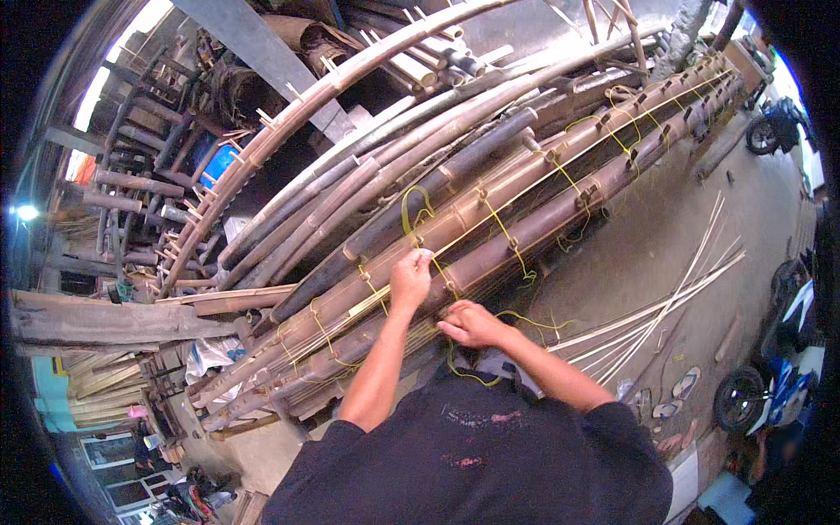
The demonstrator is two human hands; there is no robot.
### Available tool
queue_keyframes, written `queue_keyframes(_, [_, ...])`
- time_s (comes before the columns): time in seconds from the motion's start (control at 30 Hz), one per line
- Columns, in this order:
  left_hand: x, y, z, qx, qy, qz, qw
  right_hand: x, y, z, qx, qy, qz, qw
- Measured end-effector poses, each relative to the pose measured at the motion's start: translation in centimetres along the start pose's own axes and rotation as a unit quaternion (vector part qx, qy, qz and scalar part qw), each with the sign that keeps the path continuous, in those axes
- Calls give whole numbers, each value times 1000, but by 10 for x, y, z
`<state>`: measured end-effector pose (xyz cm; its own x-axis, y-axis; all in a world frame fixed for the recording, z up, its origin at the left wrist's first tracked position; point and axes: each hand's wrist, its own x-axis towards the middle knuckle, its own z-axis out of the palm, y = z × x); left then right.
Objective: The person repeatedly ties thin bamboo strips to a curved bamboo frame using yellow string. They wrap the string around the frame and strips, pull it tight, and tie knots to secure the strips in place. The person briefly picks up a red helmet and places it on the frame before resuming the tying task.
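My left hand (409, 278) pinches the yellow string (418, 214) up on the bamboo poles (490, 236), my right hand (468, 324) pinches it lower down, and I should pull slowly so the knot sits tight.

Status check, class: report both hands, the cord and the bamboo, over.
Left hand pinching yellow cord atop bamboo poles. Right hand gripping cord lower on the bundle. Thin bamboo strips lie clear, right.

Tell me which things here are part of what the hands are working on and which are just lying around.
In use: left hand, right hand, yellow cord, bamboo poles.
Lying about: thin bamboo strips, sandals, motorbike, wooden plank.
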<state>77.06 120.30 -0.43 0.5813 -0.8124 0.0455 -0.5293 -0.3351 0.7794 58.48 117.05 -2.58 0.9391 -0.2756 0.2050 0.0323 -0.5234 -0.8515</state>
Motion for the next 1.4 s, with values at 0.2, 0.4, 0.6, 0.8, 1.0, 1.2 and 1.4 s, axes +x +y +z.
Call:
queue_keyframes(0.2, [108,37,-21,-10,108,36,993,-10,-5,-15,-166,-45,-44,984])
queue_keyframes(0.4, [124,-52,-9,108,86,-4,990,-19,-21,21,-298,16,52,953])
queue_keyframes(0.6, [35,-13,-131,51,-240,-149,958,-5,-33,120,471,-85,295,827])
queue_keyframes(0.8, [-63,-86,-106,90,-123,-23,988,109,-100,131,397,513,110,753])
queue_keyframes(1.0, [-69,-156,-62,166,60,47,983,226,-112,88,-73,-67,115,988])
queue_keyframes(1.2, [-71,-97,-91,89,6,20,996,197,-85,47,225,25,169,959])
queue_keyframes(1.4, [-70,-83,-95,77,-5,-46,996,36,-76,112,-21,-64,34,997])
